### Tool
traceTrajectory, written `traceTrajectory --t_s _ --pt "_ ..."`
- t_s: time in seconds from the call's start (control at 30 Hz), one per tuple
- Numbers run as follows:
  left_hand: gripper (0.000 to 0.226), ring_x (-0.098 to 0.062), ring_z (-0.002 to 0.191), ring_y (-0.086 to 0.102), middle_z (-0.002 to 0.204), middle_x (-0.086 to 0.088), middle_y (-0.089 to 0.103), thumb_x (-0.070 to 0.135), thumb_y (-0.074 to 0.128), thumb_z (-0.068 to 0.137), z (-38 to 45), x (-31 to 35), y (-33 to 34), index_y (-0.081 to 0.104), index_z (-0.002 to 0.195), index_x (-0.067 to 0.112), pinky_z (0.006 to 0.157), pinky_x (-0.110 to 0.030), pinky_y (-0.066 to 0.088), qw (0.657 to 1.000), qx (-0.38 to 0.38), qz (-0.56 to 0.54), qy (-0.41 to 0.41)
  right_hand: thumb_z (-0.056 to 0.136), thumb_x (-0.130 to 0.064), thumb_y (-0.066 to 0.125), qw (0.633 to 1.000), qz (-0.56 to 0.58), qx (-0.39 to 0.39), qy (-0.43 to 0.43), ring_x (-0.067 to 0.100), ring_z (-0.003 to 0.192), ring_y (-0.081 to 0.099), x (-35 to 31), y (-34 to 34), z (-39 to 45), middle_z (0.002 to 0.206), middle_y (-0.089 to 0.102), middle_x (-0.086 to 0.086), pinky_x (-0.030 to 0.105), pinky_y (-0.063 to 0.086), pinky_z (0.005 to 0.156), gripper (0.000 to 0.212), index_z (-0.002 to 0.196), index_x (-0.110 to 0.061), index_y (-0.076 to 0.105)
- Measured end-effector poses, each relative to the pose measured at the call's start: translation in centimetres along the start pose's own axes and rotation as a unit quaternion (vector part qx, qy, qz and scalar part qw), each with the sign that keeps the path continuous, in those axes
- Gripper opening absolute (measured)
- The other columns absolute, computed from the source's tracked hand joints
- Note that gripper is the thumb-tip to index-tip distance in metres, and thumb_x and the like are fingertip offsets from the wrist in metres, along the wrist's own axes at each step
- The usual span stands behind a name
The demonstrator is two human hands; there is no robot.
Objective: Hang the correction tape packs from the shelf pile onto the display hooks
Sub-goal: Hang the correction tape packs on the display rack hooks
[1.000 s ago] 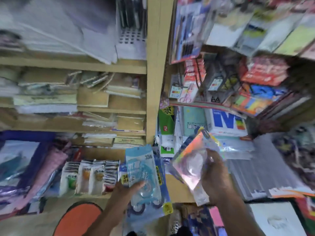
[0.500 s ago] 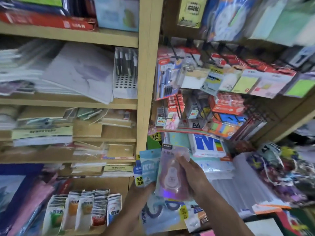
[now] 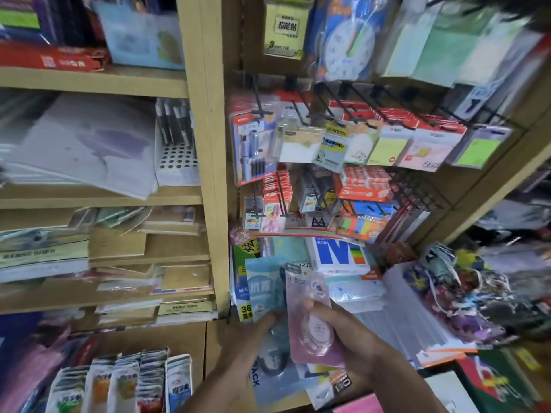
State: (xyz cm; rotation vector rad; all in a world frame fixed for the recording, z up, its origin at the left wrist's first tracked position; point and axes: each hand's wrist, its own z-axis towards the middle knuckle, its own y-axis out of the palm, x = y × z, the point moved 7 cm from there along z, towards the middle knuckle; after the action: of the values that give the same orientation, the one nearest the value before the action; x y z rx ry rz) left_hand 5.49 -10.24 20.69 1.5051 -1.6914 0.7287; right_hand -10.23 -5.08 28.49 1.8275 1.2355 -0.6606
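A pink pack (image 3: 313, 317) of correction tape is held upright by the right hand (image 3: 348, 332), with the thumb curled over its front. A blue pack (image 3: 262, 290) is gripped by the left hand (image 3: 253, 332), just beside the pink one and partly overlapped by it. Both packs are held low, in front of the shelf pile (image 3: 351, 290) of flat goods. The display hooks (image 3: 351, 105) are located above, well apart from the packs, and most are loaded with sticky notes (image 3: 387, 150) and a pen set (image 3: 253, 147). A wooden post (image 3: 208, 174) stands to the left of the hooks. A heap of patterned bags (image 3: 465, 293) lies to the right of the hands.
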Motion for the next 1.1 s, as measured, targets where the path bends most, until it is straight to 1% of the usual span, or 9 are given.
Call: traceTrajectory --t_s 0.07,0.17,0.23,0.33,0.43,0.57,0.67,0.77,1.1 --pt "0.068 -0.028 0.089 0.079 0.095 -0.005 0.083 0.051 0.083 0.051 -0.2 1.1 1.6 0.076 0.110 0.018 0.091 -0.052 0.062 1.000 -0.004 0.000 0.026 0.073 -0.020 0.077 1.000 0.007 -0.006 -0.009 0.027 0.080 0.076 -1.3 -0.7 -0.6 0.099 0.076 0.020 0.033 0.059 0.064 0.048 0.117 -0.007 0.066" --pt "0.110 -0.026 0.114 0.072 0.125 -0.002 0.075 0.092 0.070 0.051 -0.3 1.9 3.2 0.063 0.137 0.023 0.102 -0.049 0.055 0.999 0.029 0.007 0.022 0.079 -0.018 0.082 1.000 0.013 -0.006 -0.027 0.031 0.092 0.075 -3.2 -1.9 -0.6 0.111 0.074 0.022 0.035 0.061 0.072 0.049 0.123 -0.006 0.066" --pt "0.110 -0.027 0.113 0.071 0.121 -0.003 0.076 0.101 0.064 0.044 -0.2 2.3 4.2 0.070 0.124 0.025 0.104 -0.051 0.053 0.999 0.034 0.004 0.016 0.084 -0.018 0.075 0.999 0.006 0.004 -0.048 0.032 0.097 0.074 -4.6 -2.5 -0.6 0.114 0.074 0.022 0.036 0.061 0.075 0.044 0.125 -0.006 0.066" --pt "0.091 -0.030 0.096 0.077 0.096 -0.003 0.082 0.098 0.071 0.028 0.0 3.2 5.6 0.081 0.090 0.032 0.097 -0.057 0.057 0.999 0.021 -0.036 0.021 0.092 -0.014 0.068 0.996 -0.046 0.010 -0.074 0.032 0.098 0.075 -6.5 -2.6 -0.3 0.111 0.076 0.020 0.038 0.061 0.080 0.033 0.124 -0.006 0.066" --pt "0.097 -0.030 0.096 0.078 0.098 -0.003 0.083 0.090 0.079 0.031 -0.1 4.1 6.1 0.081 0.104 0.028 0.095 -0.052 0.059 0.995 0.013 -0.095 0.031 0.089 -0.016 0.074 0.990 -0.101 0.020 -0.098 0.033 0.101 0.074 -7.9 -2.3 0.1 0.110 0.076 0.017 0.041 0.060 0.087 0.037 0.123 -0.005 0.067" --pt "0.065 -0.026 0.092 0.079 0.098 -0.003 0.083 0.059 0.080 0.056 -0.9 6.1 5.9 0.078 0.110 0.023 0.077 -0.036 0.059 0.988 -0.004 -0.148 0.052 0.078 -0.022 0.089 0.978 -0.116 0.074 -0.154 0.033 0.097 0.075 -9.3 -2.3 0.8 0.111 0.076 0.016 0.052 0.060 0.088 0.061 0.128 -0.011 0.056" --pt "0.055 -0.031 0.098 0.078 0.105 -0.008 0.082 0.047 0.090 0.064 -0.8 6.3 5.1 0.080 0.111 0.020 0.090 -0.047 0.061 0.982 -0.009 -0.174 0.066 0.082 -0.012 0.083 0.973 -0.111 0.075 -0.186 0.030 0.087 0.077 -10.0 -1.9 0.8 0.101 0.077 0.019 0.044 0.063 0.075 0.028 0.107 -0.006 0.071" --pt "0.059 -0.036 0.099 0.077 0.105 -0.012 0.081 0.050 0.092 0.056 -0.6 6.0 4.1 0.081 0.106 0.021 0.099 -0.058 0.056 0.984 -0.001 -0.165 0.070 0.078 -0.006 0.075 0.984 -0.022 0.053 -0.169 0.029 0.076 0.076 -9.9 -1.1 0.5 0.093 0.077 0.022 0.034 0.061 0.063 0.016 0.092 0.000 0.075" --pt "0.062 -0.027 0.099 0.078 0.105 0.000 0.082 0.052 0.089 0.056 -1.1 4.1 3.8 0.077 0.113 0.029 0.098 -0.055 0.058 0.991 -0.024 -0.119 0.063 0.089 -0.015 0.075 0.977 -0.002 0.117 -0.180 0.034 0.087 0.077 -10.8 -2.0 1.0 0.101 0.077 0.020 0.037 0.060 0.065 0.032 0.115 0.003 0.069"
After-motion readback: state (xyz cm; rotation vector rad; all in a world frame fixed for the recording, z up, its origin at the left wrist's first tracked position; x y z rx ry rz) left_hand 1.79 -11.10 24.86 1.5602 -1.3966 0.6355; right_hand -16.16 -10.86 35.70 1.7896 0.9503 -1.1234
